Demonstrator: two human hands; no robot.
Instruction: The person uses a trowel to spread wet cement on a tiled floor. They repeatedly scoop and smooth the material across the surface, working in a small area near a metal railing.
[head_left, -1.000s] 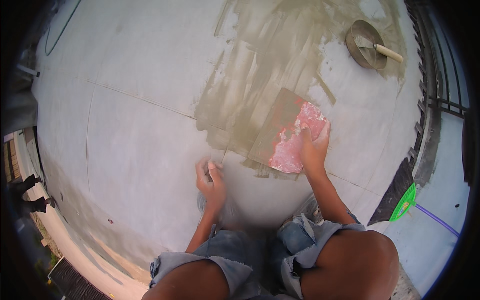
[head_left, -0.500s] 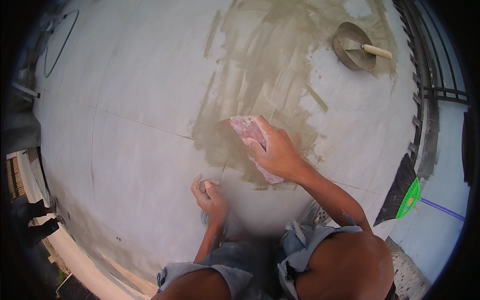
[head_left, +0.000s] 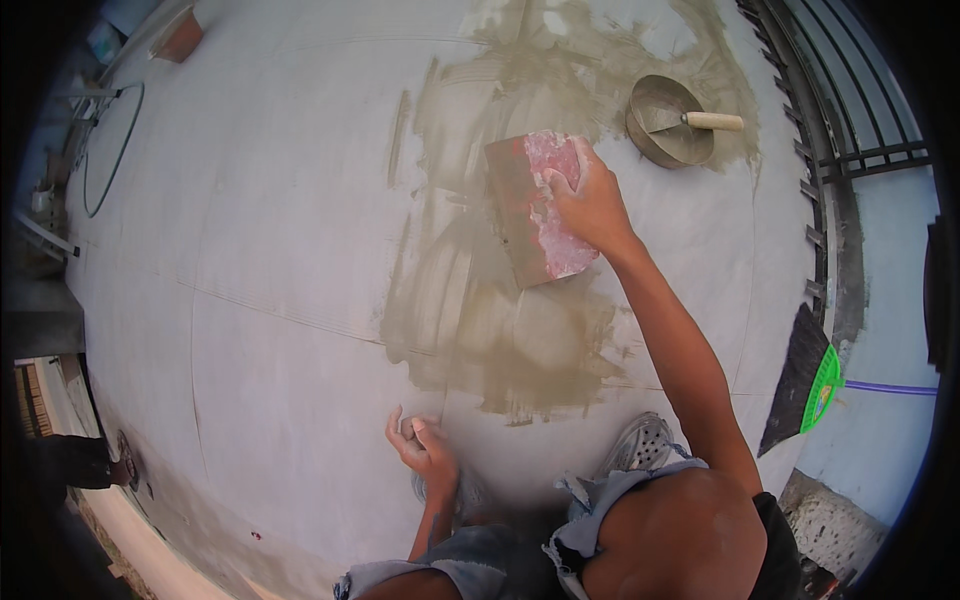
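Observation:
My right hand [head_left: 592, 205] grips the pink, plaster-crusted edge of a wide scraper [head_left: 512, 215]. The scraper's broad flat blade is coated in grey-brown paste and points left. It is over a smeared patch of wet grey-brown filler [head_left: 540, 340] on the pale floor; whether it touches is hard to tell. Close to my knees, my left hand [head_left: 430, 455] is held with curled fingers around a small greyish lump that I cannot make out. Right of the scraper, a round metal pan [head_left: 650, 130] holds a trowel with a wooden handle [head_left: 715, 121].
A broom with a green head [head_left: 822, 388] and purple stick lies at the right, beside dark metal railings [head_left: 870, 160]. A grey clog [head_left: 640, 445] is on my foot. Far left are a green hose [head_left: 128, 150] and a brown pot [head_left: 178, 38]. Another person's dark-clothed leg [head_left: 75, 462] shows at left.
My right hand has moved the scraper forward, away from my knees, and its blade now faces up into view. My left hand stays curled near my knees. The whole view has shifted slightly.

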